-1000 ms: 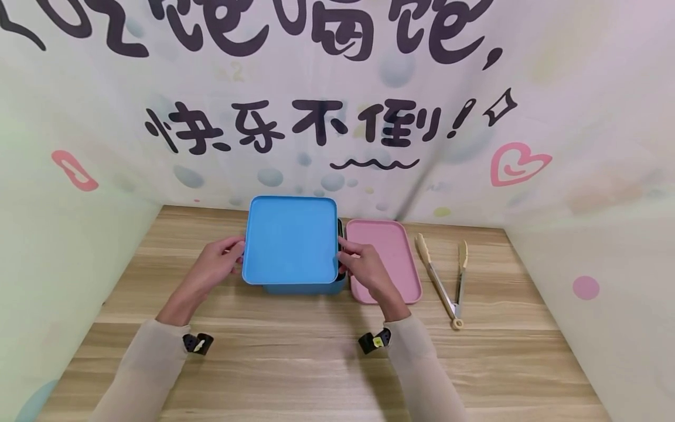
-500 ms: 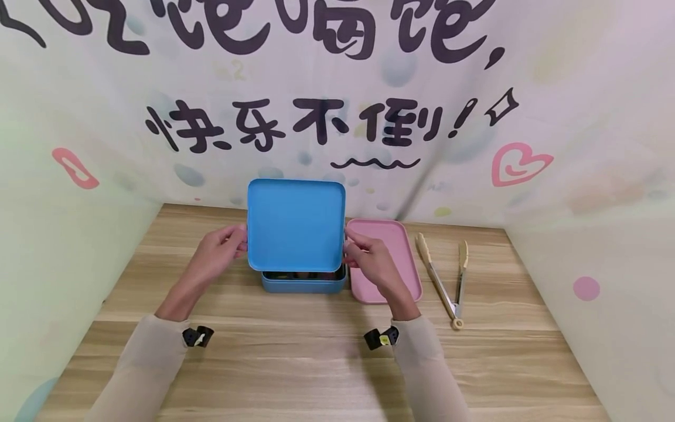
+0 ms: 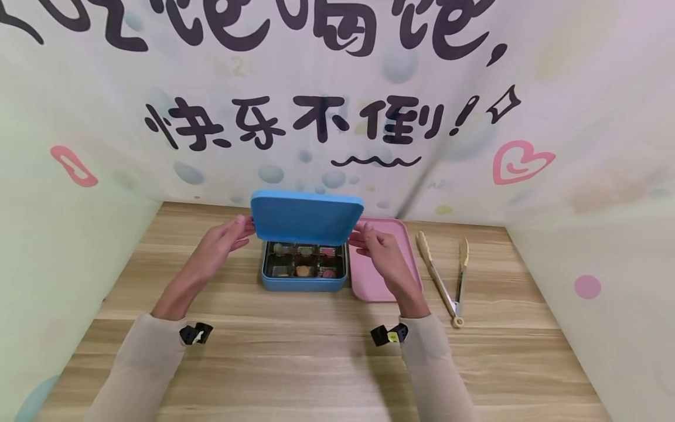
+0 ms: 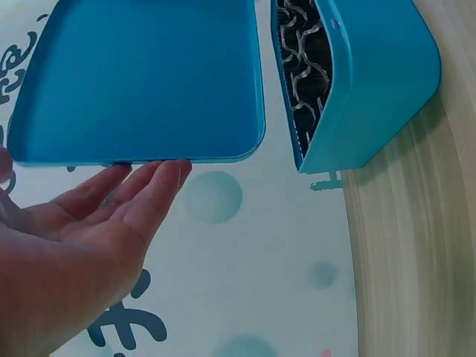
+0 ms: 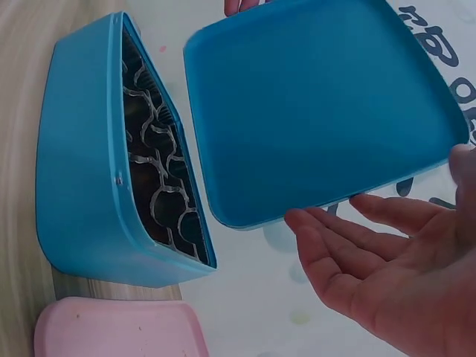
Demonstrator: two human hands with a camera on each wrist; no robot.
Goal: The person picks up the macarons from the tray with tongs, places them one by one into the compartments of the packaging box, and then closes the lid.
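A blue rectangular lid (image 3: pixel 308 218) is held tilted above the back of a blue compartment box (image 3: pixel 304 285). My left hand (image 3: pixel 224 240) holds the lid's left edge; in the left wrist view its fingertips (image 4: pixel 172 172) press against the rim. At the opposite edge, my right hand (image 3: pixel 382 249) holds the lid, with the fingertips (image 5: pixel 301 219) along the rim in the right wrist view. The box stands uncovered at the front. Small round pieces (image 3: pixel 303 271) in green, orange and reddish tones lie in its dark compartments; their kind is too small to tell.
A pink tray (image 3: pixel 377 281) lies right of the box, partly behind my right hand. Farther right, spread tongs (image 3: pixel 448 293) with beige tips rest on the wooden table (image 3: pixel 295 363). A white printed sheet (image 3: pixel 316 170) rises behind the table.
The lid has come up off the box and tipped backward, so the compartments now show. Both hands moved with it, shifting slightly back and right. Tray and tongs stayed in place.
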